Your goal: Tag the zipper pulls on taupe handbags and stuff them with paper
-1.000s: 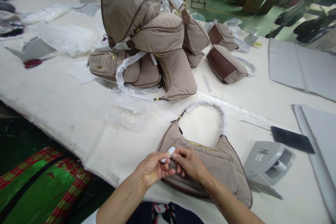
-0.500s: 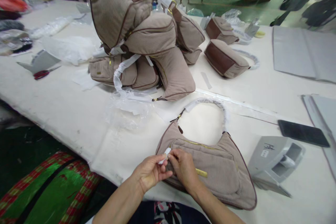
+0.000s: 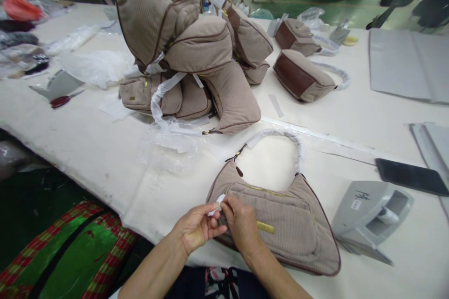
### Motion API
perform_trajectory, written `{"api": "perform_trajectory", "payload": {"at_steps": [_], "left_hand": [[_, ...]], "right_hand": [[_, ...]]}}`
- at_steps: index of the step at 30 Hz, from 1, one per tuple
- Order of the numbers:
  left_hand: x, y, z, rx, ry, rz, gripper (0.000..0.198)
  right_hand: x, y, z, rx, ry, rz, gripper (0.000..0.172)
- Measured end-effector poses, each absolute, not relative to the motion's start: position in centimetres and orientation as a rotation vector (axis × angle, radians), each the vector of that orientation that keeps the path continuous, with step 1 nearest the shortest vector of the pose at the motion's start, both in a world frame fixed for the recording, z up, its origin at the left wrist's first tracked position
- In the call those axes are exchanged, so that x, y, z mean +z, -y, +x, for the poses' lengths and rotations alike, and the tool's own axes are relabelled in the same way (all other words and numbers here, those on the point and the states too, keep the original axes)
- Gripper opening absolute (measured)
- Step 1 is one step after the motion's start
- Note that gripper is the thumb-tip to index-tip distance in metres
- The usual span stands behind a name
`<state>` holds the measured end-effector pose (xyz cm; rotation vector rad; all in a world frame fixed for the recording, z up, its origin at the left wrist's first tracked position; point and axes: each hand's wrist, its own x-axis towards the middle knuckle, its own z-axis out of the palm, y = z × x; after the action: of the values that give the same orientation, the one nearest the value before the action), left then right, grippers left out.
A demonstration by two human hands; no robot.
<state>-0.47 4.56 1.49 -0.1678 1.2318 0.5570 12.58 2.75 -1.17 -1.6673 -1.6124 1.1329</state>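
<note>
A taupe ribbed shoulder bag (image 3: 280,224) lies on the table before me, its strap wrapped in white film and curving away from me. Over the bag's left end, my left hand (image 3: 198,226) pinches a small white wrapped piece (image 3: 216,205) between thumb and fingers. My right hand (image 3: 242,222) is closed at the same white piece, fingertips meeting those of the left. Whether the piece is tissue or tape round a zipper pull I cannot tell. Right of the right hand, a gold plate (image 3: 265,227) shows on the bag's front.
A heap of similar bags (image 3: 199,46) stands at the back left, with crumpled plastic film (image 3: 171,145) before it. On the right are a grey tape dispenser (image 3: 372,219) and a dark phone (image 3: 412,176). Red-handled scissors (image 3: 60,101) lie far left.
Both hands keep their pinch on the white piece, with only a slight shift of the fingers. The whole view has moved a little; the bag stays in place.
</note>
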Motion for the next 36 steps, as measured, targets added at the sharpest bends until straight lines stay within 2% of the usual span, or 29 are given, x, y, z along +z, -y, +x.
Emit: {"api": "perform_trajectory", "payload": {"at_steps": [6,13,18,24,36], "left_hand": [[2.5,-4.8,-0.8,0.553,-1.208,-0.159,0.012],[2.6,-5.0,-1.3,0.517,-1.234,-0.142,0.013],[3.1,-5.3,-1.8,0.469,-1.342,-0.087,0.019],[3.3,-5.4,-2.3,0.449,-1.364,-0.066,0.02],[4.2,-3.7,-1.6,0.561,-1.377,-0.139,0.018]], "right_hand": [[-0.5,-3.6,11.9,1.66,1.076,-1.671,0.015],[-0.5,-4.0,11.5,1.715,0.963,-1.619,0.01],[-0.4,-3.6,10.2,1.983,0.622,-1.659,0.01],[0.1,-2.5,9.4,2.061,0.451,-1.451,0.022],[0.1,-1.8,8.8,1.974,0.5,-1.591,0.025]]}}
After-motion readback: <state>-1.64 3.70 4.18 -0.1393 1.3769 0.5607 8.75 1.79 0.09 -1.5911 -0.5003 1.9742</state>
